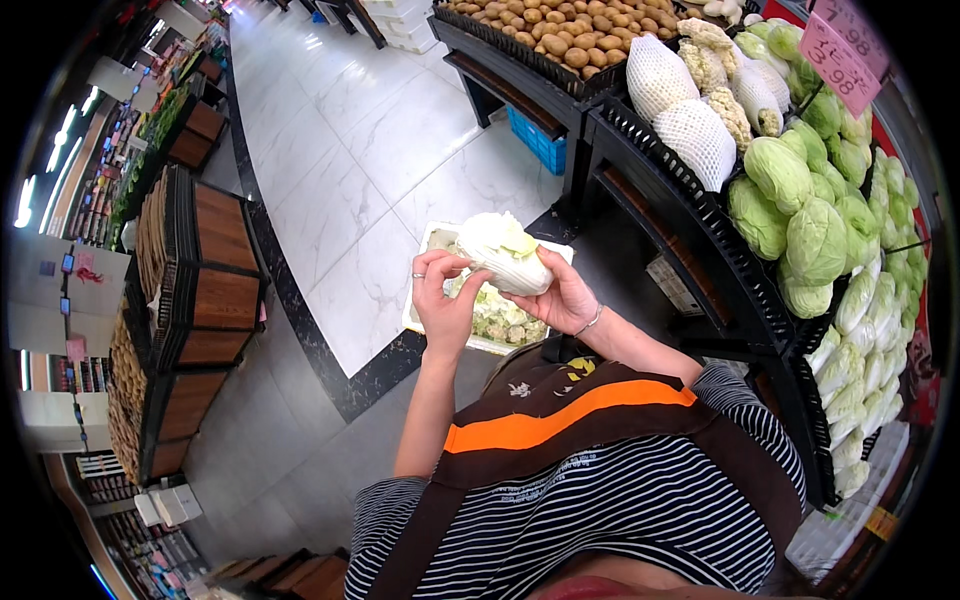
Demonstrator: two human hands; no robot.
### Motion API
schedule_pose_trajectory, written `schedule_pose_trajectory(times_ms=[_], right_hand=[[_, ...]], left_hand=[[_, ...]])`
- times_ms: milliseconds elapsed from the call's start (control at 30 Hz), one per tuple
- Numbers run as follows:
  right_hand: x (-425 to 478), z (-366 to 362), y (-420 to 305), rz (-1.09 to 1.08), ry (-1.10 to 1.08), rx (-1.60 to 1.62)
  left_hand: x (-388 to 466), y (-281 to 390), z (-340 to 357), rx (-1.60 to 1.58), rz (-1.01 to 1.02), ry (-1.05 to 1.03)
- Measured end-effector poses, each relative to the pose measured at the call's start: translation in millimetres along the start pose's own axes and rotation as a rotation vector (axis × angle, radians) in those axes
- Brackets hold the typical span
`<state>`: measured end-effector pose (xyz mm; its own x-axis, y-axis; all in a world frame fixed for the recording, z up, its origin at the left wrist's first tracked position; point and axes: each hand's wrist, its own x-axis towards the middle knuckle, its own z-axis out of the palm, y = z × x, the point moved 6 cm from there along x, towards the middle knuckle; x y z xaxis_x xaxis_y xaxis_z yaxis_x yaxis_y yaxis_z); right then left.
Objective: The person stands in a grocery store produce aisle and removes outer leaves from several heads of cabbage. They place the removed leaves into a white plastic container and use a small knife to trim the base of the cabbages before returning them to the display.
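Observation:
A pale napa cabbage [504, 255] is held out in front of my chest, its yellow-green leaf edges facing up. My right hand [564, 292] grips its right end, fingers beneath and thumb along the side. At the left end, the thumb and forefinger of my left hand [444, 296] pinch close against the pale ribs. Below both hands, a white foam box [436, 234] stands on the floor. Inside it lie loose cabbage leaves and trimmings [504, 319], partly hidden by my hands and the cabbage.
To my right, a black produce stand [697, 225] carries round green cabbages [814, 232], netted cauliflowers [694, 139] and napa cabbages [859, 360]. Potatoes [577, 34] fill a bin farther ahead, with a blue crate [538, 139] below. Wood-panelled display bins [225, 292] line the left.

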<state>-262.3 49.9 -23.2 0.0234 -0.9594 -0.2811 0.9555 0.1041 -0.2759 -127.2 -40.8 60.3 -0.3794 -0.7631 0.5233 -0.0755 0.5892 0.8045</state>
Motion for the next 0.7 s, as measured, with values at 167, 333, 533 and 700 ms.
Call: schedule_pose_trajectory(times_ms=[167, 333, 533, 700], right_hand=[[0, -1, 0, 0.005, 0.004, -0.048], [1, -4, 0, 0.000, 0.025, -0.042], [3, -5, -4, -0.032, 0.100, -0.106], [6, 4, -8, -0.107, 0.176, -0.274]], left_hand=[[-2, -13, -5, -0.085, -0.176, -0.069], [-9, -34, -18, -0.186, -0.332, -0.002], [-30, -66, -43, 0.145, -0.446, 0.073], [-60, -103, -27, 0.120, -0.722, -0.091]])
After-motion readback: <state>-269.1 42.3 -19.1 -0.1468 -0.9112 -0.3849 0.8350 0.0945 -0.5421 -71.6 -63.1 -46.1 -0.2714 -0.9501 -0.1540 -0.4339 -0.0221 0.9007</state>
